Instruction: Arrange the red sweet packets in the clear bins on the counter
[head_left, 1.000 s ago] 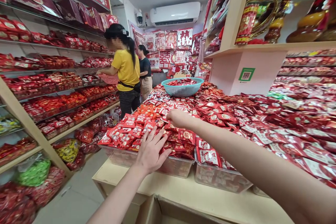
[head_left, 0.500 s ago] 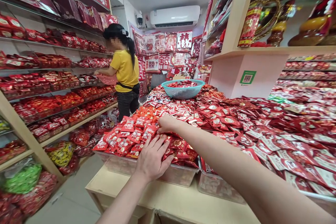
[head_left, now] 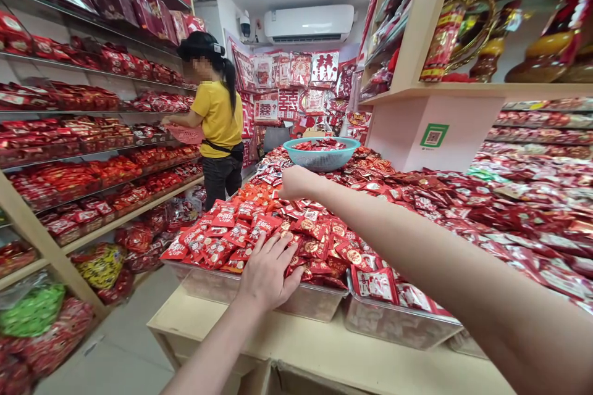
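My left hand [head_left: 269, 268] lies spread, palm down, on red candy packets [head_left: 225, 241] heaped in a clear plastic bin [head_left: 306, 302] at the front of the display. Farther back, my right hand [head_left: 296, 184] is closed above the packets, knuckles up; what its fingers hold, if anything, is hidden. Beyond it a light-blue mesh basket [head_left: 319, 159] with red packets inside rests on the pile. A second clear bin [head_left: 398, 321], with red and white packets, stands to the right of the first, below my right forearm.
A person in a yellow shirt [head_left: 217, 114] stands at the left shelves [head_left: 134, 207], holding a pink basket [head_left: 185, 133]. A wooden shelf unit [head_left: 472, 91] overhangs the display at the right. The wooden counter edge [head_left: 208, 318] runs below the bins.
My right hand has risen and moved back from the packets beside my left hand. My left hand stays on the packets. The view has shifted slightly.
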The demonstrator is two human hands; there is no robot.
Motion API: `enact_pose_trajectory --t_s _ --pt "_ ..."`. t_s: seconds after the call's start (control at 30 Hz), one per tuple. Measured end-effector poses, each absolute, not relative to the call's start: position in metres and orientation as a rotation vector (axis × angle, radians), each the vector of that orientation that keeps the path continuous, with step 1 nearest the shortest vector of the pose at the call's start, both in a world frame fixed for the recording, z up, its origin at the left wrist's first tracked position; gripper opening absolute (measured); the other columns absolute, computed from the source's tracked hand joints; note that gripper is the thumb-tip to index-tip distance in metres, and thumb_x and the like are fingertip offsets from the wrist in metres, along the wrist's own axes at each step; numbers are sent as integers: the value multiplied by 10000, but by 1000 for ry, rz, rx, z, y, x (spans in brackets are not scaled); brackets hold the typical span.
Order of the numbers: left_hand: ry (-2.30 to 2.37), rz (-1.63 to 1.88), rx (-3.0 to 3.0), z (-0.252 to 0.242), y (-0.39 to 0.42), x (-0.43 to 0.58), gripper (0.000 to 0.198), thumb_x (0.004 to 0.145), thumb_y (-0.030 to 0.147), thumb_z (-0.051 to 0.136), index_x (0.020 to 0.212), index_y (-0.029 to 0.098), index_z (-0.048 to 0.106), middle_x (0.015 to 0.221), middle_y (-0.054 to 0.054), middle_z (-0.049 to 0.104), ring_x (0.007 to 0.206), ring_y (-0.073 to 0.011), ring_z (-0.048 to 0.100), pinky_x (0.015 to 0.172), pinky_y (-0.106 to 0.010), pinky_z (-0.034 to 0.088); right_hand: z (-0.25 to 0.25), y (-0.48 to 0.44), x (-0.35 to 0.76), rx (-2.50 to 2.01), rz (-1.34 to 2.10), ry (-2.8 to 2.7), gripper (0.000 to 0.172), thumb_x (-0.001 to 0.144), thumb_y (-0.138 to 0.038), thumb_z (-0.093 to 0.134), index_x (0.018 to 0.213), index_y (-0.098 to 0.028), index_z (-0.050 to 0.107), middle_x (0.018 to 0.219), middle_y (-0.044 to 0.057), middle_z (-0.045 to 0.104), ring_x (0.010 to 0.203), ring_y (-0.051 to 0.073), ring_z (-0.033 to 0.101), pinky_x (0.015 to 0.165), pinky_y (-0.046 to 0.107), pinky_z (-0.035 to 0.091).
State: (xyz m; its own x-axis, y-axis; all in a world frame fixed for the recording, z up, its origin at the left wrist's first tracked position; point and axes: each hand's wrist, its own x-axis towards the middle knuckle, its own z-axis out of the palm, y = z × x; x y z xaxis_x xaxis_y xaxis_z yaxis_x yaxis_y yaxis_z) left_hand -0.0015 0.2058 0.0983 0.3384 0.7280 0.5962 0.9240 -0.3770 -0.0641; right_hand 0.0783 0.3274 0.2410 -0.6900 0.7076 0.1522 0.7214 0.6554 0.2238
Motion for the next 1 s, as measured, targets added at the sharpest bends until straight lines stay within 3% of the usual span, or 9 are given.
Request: enact_pose_trajectory --t_s 0.13,0.3,0.5,0.6,0.73,0.87,1.0 --pt "-1450 -680 -2216 99 206 -2 413 778 368 428 1129 173 522 1203 -106 526 1139 -292 423 992 -506 239 223 307 63 -1210 -361 -2904 293 728 -227 519 952 -70 624 948 167 632 912 246 576 740 310 464" --pt "-1449 -688 -2209 99 207 -2 402 768 366 439 1103 168 541 1172 -109 549 1110 -283 453 990 -491 262 204 297 54 -1256 -250 -2999 252 790 -255 498 963 -93 585 990 108 619 894 180 579 735 338 472" --pt "-1449 -700 -2206 100 207 -1 397 762 359 443 1094 166 544 1169 -107 550 1103 -273 458 998 -488 255 212 311 72 -1269 12 -3167 287 705 -376 573 776 -114 664 660 47 673 623 133 613 614 205 463" --pt "-1449 -693 -2211 101 207 -1 398 763 355 444 1100 167 539 1174 -101 548 1110 -268 452 993 -488 265 205 313 77 -1219 -36 -3144 281 645 -344 641 785 -101 661 753 82 676 718 179 612 643 225 447" --pt "-1456 -670 -2225 102 206 -1 398 779 359 426 1106 161 534 1189 -102 535 1133 -263 430 1003 -484 246 194 312 81 -1181 -113 -3034 320 689 -331 604 907 -98 628 921 120 646 852 214 581 671 234 424" --pt "-1461 -662 -2230 103 208 -2 404 784 381 415 1098 159 540 1201 -126 513 1119 -277 437 998 -491 244 204 313 107 -1191 -102 -2944 299 756 -363 515 947 -154 611 940 76 640 857 180 571 682 215 404" --pt "-1475 -579 -2162 99 213 -4 483 780 441 399 1143 140 502 1318 -158 373 1210 -305 316 991 -474 269 215 308 161 -1386 -71 -2887 279 743 -328 525 891 -114 627 900 116 633 845 219 567 675 263 404"
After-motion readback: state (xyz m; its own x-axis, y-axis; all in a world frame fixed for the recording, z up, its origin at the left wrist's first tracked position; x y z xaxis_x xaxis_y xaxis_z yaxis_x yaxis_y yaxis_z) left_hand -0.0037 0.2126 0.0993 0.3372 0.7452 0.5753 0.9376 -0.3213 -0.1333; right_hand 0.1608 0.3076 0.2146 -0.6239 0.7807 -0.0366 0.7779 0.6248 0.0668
